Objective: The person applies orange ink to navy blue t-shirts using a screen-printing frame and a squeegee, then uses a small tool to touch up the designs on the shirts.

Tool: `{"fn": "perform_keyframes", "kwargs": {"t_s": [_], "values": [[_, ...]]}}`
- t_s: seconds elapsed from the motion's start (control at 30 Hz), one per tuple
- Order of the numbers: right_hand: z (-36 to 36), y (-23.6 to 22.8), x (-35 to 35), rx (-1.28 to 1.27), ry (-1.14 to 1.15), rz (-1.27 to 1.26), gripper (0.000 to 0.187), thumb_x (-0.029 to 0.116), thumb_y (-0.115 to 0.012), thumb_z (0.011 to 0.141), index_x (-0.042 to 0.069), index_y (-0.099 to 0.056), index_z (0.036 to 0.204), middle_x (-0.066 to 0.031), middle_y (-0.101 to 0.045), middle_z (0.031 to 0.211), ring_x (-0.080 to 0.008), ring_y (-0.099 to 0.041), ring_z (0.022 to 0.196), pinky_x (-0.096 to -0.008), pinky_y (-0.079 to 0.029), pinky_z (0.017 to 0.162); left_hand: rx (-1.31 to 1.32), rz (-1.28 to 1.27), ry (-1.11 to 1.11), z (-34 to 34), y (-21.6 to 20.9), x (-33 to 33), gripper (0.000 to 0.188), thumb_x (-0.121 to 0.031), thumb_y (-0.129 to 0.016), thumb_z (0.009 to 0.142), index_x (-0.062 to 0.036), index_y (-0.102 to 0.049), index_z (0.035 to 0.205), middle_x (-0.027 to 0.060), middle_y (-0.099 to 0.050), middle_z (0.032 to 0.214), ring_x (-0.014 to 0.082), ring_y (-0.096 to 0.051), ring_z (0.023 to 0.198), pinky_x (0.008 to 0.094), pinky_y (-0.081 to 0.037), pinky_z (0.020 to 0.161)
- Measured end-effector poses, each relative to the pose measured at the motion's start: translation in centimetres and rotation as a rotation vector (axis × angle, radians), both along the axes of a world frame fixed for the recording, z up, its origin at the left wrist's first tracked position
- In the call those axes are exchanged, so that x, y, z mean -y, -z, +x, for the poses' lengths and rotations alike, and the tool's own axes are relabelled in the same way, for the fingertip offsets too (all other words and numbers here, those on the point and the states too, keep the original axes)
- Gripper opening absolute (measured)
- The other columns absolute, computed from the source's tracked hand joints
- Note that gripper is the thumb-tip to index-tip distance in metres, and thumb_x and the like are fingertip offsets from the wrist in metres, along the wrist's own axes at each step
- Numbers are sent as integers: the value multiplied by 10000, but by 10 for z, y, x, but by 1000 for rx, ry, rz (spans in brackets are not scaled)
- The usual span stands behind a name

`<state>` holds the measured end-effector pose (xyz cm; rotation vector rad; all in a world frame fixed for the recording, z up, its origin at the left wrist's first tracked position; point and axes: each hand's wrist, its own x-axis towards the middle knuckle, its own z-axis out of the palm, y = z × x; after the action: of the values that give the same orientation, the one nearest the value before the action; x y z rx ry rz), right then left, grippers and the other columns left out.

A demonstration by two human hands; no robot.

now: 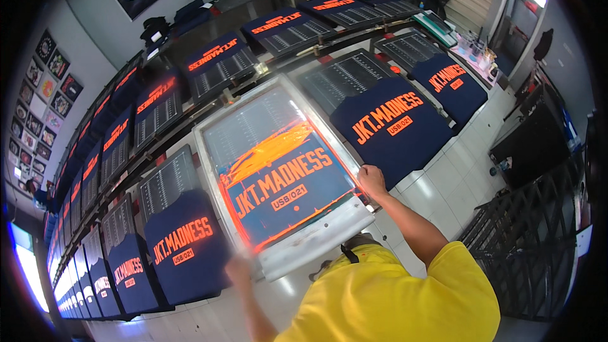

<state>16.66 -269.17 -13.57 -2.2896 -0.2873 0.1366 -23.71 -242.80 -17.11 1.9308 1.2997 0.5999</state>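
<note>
A metal-framed printing screen [316, 239] lies in front of me over a dark blue shirt. Bright orange ink [271, 149] is smeared across its mesh, above and around the lettering. My right hand [372, 180] is closed round the frame's right rail near its lower end. Beside the frame's lower left corner is my left hand [239, 270], smeared by motion; its fingers and any contact with the frame cannot be made out. Dark blue shirts with orange lettering flank the screen, one on the right [405, 155] and one on the left [183, 278].
Long rows of black boards [168, 174] carry more printed shirts to the left and the far side. A green-edged screen [436, 29] rests at the far right, near a table of small containers [474, 54]. Black folding metal lattice [522, 247] stands right, above the tiled floor [437, 196].
</note>
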Motion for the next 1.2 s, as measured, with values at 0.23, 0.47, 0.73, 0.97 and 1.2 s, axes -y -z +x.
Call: {"fn": "perform_keyframes", "kwargs": {"t_s": [0.23, 0.47, 0.73, 0.97, 1.2], "values": [[3, 0, -1, -64, -34, 40, 298, 204, -457, 877, -28, -594, 749, -223, -606, 703, -370, -616, 668, -452, -458, 652, -2, 24, -46, 4, 0, 8, 363, -184, -561, 925, 66, -449, 687, 42, -349, 567, 134, -319, 569, 387, -295, 517], [4, 2, -2, -14, -53, 61, 263, 174, -456, 891, -27, -626, 886, -246, -635, 784, -403, -646, 782, -450, -476, 707, -81, 29, -119, 6, -6, 13, 278, -136, -547, 847, 71, -492, 670, 126, -436, 560, 188, -366, 547, 436, -327, 520], [-6, -4, -1, 10, -84, 216, 325, 133, -527, 887, -33, -632, 1146, -227, -678, 1049, -359, -664, 957, -399, -511, 849, -84, -44, -177, 4, -15, 11, 365, -188, -586, 915, 72, -513, 669, 29, -397, 536, 96, -339, 556, 372, -306, 485], [-4, -2, 4, 229, -207, 264, 306, 64, -530, 871, -24, -594, 1156, -194, -617, 1213, -356, -590, 1133, -395, -465, 962, -146, -1, -72, -1, -10, 1, 359, -241, -604, 912, 86, -622, 762, 68, -501, 555, 109, -429, 551, 357, -379, 522], [-33, -38, 9, 422, -589, 15, 356, 139, -627, 860, 16, -585, 1191, -157, -592, 1270, -343, -543, 1175, -422, -449, 986, 71, -62, -126, 9, -81, 38, 301, -222, -585, 948, 49, -705, 998, 114, -711, 841, 160, -645, 736, 303, -506, 653]]}}
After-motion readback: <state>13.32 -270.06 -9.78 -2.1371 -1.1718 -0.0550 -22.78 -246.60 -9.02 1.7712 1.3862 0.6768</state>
